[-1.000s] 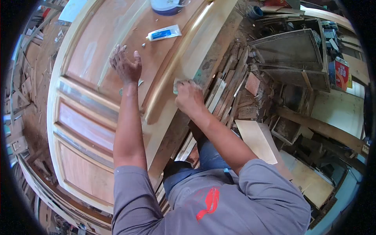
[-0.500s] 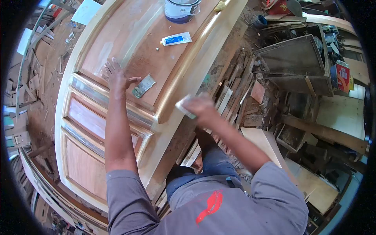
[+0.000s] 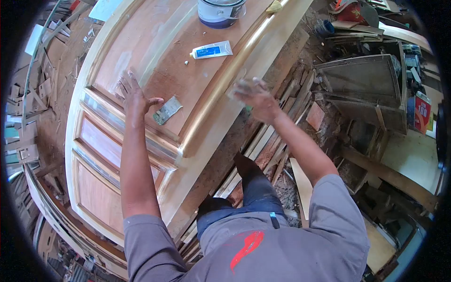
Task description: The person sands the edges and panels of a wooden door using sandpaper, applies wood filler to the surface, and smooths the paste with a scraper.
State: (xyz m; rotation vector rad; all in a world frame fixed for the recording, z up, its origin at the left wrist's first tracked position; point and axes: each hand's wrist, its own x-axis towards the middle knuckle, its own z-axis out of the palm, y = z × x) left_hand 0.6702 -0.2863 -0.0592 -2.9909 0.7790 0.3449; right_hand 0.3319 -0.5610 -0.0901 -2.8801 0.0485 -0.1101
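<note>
A large wooden door (image 3: 206,136) with raised mouldings and an arched outer edge lies in front of me. My left hand (image 3: 134,97) rests on its panel, fingers stretched out and thumb apart, holding nothing I can see. Just right of that thumb lies a worn, greenish piece of sandpaper (image 3: 167,110). Over the door's right border is my right hand (image 3: 257,99), its fingers smeared by motion. Whether a pad is under that palm cannot be made out. Farther up the panel are a white-and-blue tube (image 3: 212,50) and a paint can (image 3: 220,14) with a wire handle.
A yellowish lump (image 3: 274,6) sits on the upper moulding. Wood strips (image 3: 286,113) lie on the ground along the door's right side. An old wooden cabinet (image 3: 361,77) and a red container (image 3: 422,111) stand at right. Curved wooden frames (image 3: 56,211) lie at lower left.
My right hand has moved up and away along the door's border. The whitish folded pad seen in it earlier is no longer distinguishable. My left hand stays on the panel; the view has shifted slightly.
</note>
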